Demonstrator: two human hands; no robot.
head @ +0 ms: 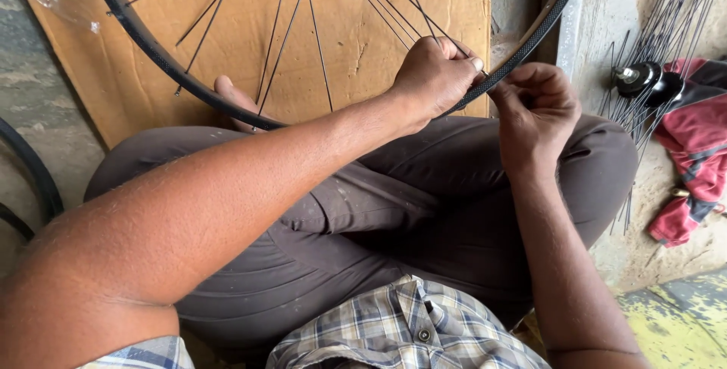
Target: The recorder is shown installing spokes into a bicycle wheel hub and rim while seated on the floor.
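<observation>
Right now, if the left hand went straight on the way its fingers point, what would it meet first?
Probably the right hand. The left hand grips the black wheel rim, fingers pointing toward it across a small gap, though depth is hard to judge.

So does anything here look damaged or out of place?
One spoke of the bicycle wheel rim hangs loose, its end short of the rim. The cardboard sheet underneath is gouged. Both hands, left hand and right hand, pinch at the rim.
</observation>
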